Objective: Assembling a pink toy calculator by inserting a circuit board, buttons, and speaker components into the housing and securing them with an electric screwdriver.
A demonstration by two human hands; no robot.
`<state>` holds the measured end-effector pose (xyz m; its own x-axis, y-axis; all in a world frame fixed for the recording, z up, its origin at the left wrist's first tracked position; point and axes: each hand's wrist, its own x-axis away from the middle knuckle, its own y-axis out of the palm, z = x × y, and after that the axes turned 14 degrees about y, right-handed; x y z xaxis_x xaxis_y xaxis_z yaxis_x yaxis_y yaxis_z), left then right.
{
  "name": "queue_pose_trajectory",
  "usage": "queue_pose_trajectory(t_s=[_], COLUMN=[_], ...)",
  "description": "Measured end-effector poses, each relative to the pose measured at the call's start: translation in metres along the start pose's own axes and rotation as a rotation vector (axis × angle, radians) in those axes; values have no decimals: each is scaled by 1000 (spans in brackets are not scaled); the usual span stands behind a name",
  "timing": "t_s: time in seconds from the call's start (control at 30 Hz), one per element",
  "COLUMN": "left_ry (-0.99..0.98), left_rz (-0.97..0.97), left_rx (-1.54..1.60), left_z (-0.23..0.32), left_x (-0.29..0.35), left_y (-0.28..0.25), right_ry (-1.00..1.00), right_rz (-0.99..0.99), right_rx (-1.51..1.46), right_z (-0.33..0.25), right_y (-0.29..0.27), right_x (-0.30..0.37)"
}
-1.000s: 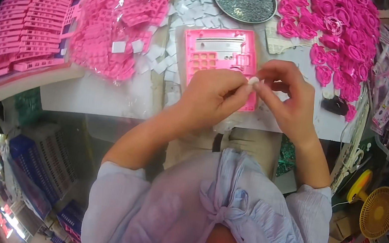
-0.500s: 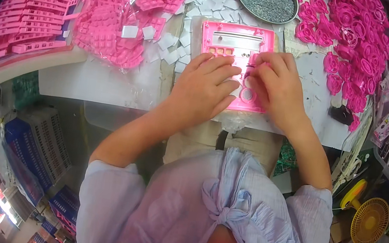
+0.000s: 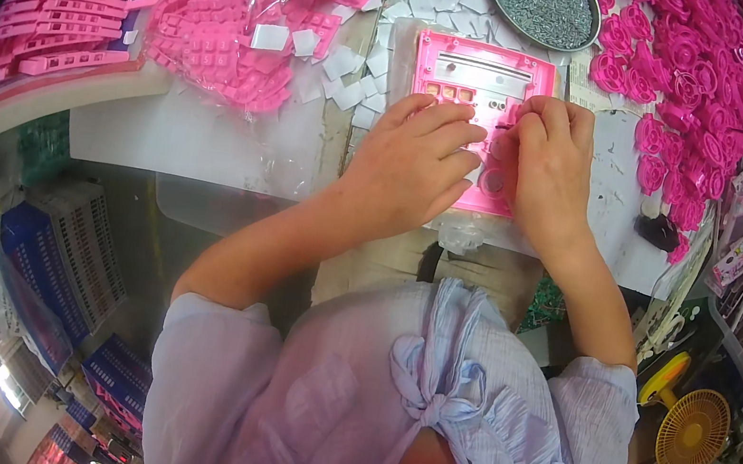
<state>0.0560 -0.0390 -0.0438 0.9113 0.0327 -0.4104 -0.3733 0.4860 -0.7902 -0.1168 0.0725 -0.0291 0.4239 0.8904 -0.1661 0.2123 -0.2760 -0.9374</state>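
Observation:
A pink plastic casing (image 3: 489,55) lies on the table in front of me, with a silvery strip along its far part and a round opening near its right side. My left hand (image 3: 415,164) rests across the casing's left side, fingers stretched out on it. At the right side, my right hand (image 3: 549,167) bends over the casing with thumb and fingertips pinched together. Whatever those fingertips hold is hidden or too small to make out. Clear plastic film shows under the casing.
A round dish of small metal screws (image 3: 544,8) stands beyond the casing. White square pieces (image 3: 349,94) lie scattered to its left, beside bagged pink button parts (image 3: 226,47). Pink ring-shaped parts (image 3: 696,117) are heaped at right. A yellow fan (image 3: 692,434) stands lower right.
The view has shifted, so the casing and dish appear farther right. My right fingers have drawn closer together over the casing's right side; my left hand stays on it.

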Motion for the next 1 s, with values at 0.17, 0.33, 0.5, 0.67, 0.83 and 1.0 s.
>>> queue_pose_trajectory(t_s=[0.17,0.33,0.5,0.67,0.83,1.0], left_ry=[4,-11,-42,-207,-343,-169], left_rz=[23,17,-16,150,-51,187], left_rx=[5,-4,66,-77,-358,-197], left_z=[0,0,-2,-54,-120,-87], left_x=[-1,1,-16,-96,-169,-146], left_y=[2,3,-12,-13,13,-2], right_ry=[-4,30,86,120,77,29], right_rz=[14,50,73,83,37,54], right_rx=[-18,52,-55,-213,-313,-348], right_z=[0,-6,-1,10,19,22], right_y=[2,7,11,12,-11,-18], right_x=[1,6,7,9,5,12])
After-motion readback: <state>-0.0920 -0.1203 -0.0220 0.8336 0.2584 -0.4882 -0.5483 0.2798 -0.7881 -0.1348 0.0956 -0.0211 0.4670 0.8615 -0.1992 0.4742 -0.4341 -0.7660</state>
